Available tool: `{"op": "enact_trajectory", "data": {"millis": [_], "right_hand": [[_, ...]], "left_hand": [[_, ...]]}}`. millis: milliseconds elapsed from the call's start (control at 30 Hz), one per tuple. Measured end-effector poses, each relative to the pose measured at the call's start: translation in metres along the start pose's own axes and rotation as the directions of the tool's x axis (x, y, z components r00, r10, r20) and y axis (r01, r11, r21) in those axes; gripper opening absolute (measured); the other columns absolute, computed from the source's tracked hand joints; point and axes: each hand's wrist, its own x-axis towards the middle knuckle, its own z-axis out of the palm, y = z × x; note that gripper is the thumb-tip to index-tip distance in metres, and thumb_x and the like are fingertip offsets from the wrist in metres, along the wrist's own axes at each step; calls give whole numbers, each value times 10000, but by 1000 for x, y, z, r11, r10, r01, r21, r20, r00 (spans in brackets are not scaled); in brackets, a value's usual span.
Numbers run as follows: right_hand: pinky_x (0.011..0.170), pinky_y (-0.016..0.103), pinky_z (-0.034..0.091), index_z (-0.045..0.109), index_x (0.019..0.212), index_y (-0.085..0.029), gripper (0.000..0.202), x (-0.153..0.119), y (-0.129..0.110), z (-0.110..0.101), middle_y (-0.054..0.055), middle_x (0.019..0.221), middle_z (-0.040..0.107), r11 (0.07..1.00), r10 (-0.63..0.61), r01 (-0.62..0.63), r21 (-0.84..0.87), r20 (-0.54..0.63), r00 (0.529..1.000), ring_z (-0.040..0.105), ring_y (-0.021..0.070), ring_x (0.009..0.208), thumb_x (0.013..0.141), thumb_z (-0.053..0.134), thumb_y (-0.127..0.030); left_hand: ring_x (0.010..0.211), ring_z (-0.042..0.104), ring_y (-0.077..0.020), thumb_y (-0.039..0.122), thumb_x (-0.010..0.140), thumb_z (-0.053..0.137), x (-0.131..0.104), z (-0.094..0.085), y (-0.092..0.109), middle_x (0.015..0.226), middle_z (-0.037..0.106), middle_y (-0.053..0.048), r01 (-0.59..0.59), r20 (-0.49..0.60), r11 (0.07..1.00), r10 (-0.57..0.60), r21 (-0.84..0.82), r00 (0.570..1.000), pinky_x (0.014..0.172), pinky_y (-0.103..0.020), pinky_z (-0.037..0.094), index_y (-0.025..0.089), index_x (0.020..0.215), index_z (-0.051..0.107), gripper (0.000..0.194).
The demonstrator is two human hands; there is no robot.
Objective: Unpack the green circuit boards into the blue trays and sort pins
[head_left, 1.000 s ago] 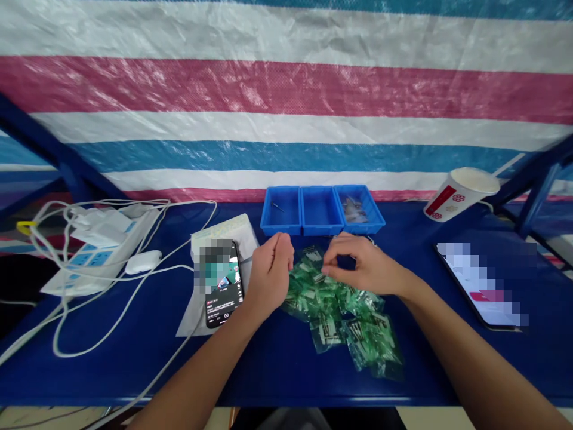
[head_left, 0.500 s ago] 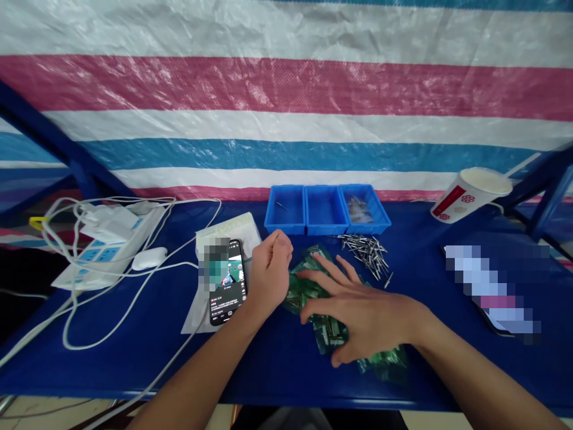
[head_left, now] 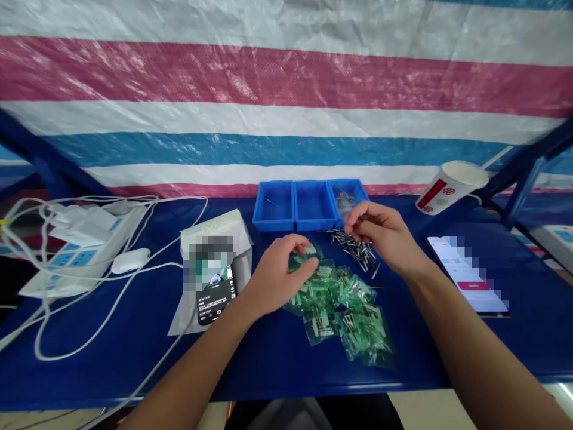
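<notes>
Small green-tinted plastic bags with metal pieces inside lie in a heap on the blue table. My left hand is at the heap's upper left, thumb and fingers apart, holding nothing visible. Over the pile of loose metal pins, near the right blue bin, is my right hand; its fingertips are pinched together, and whatever they hold is too small to make out. Of the three joined blue bins, the left one has a single pin, the middle one looks bare, and the right one contains clear bags.
A lit phone rests on white paper packaging at left. Beyond it are a power strip, tangled white cables and a white case. At right, a paper cup with a straw leans behind another phone.
My right hand has lifted off the green bags and moved up to the pins, its fingers closing. My left hand has opened from a fist. The view has shifted slightly.
</notes>
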Motion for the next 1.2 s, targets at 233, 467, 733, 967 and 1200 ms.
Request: {"op": "enact_trajectory", "data": {"millis": [233,467,733,967,1200], "right_hand": [[597,253,431,667,870,-208,169,-24,-35,1,-9,785,661,926,-61,51,-375,-17,998,564,118,663,871,535,-103],[700,311,521,642,1015,-231,118,-121,-40,24,46,948,692,679,-243,120,-725,-68,968,671,191,828,903,611,-211],[804,435,584,607,1297,-227,411,-200,9,42,127,1242,695,373,-242,77,-925,-17,970,701,317,1063,892,634,-292],[780,331,633,701,1084,-234,199,-212,18,20,68,1043,781,601,-194,-239,-763,-429,882,769,252,904,932,603,-316],[677,314,649,751,1102,-200,460,-209,26,16,83,947,808,714,65,-581,-391,-789,611,781,293,843,812,711,-554]], "left_hand": [[1459,331,-409,666,843,619,-6,5,-9,1594,401,-76,-204,267,919,115,338,957,1135,-646,320,316,1458,463,725],[1512,253,-402,703,843,595,-11,8,-19,1643,326,-55,-247,332,903,126,351,935,1215,-671,179,327,1500,436,774],[1519,261,-357,522,980,508,-9,8,-22,1630,352,-44,-245,316,924,148,294,937,1223,-652,182,349,1466,469,518],[1428,423,-310,329,1013,480,-4,7,-21,1505,524,-53,-235,235,925,167,298,957,1154,-567,346,324,1392,538,383],[1318,548,-285,329,1011,485,-1,3,-11,1389,628,-77,-172,167,955,134,242,977,1106,-529,415,260,1323,596,338]]}}
